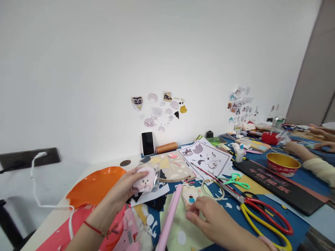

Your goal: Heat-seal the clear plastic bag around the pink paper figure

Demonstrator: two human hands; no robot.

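My left hand (133, 183) grips a small clear plastic packet (156, 181) with a pale pink cartoon animal cutout (146, 180) on its front. My right hand (209, 218) has curled fingers at the lower corner of a pale cartoon animal cutout (188, 194), which has a blue patch near its bottom. Thumb and forefinger seem to pinch that corner; the other fingers are partly hidden. Between the hands a long pink stick-like tool (171, 218) slants upward. Under the right hand lies a pale green sheet (180, 226) with light scraps.
Large red-and-yellow-handled scissors (261, 216), green scissors (237, 180) and a tape roll (213, 189) lie right. An orange plate (96, 184) stands left near a white cable (39, 198). A phone (148, 143) leans on the wall. Another person's arm (309, 158) reaches in beyond a red-gold bowl (283, 163).
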